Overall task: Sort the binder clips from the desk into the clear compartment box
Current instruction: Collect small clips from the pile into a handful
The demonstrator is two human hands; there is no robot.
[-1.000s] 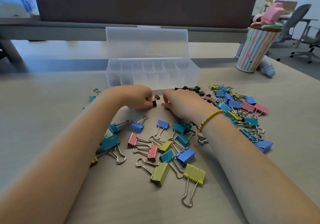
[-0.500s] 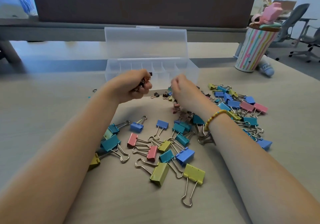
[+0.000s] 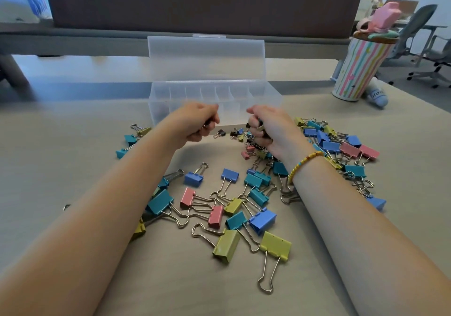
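Binder clips [image 3: 246,201] lie scattered in a wide heap over the beige desk [image 3: 61,144], in blue, teal, pink, yellow and a few small black ones, most of them between and to the right of the person's forearms. Behind the heap stands the clear compartment box [image 3: 214,100], its lid upright and open, its row of compartments facing the camera; what lies inside is too faint to tell. A striped cup [image 3: 361,71] stands at the far right of the desk. The left hand [image 3: 195,125] is raised just in front of the box, fingers curled round small dark clips. The right hand [image 3: 271,130] is beside it, fingers curled round several small clips, a yellow bead bracelet [image 3: 305,161] on its wrist.
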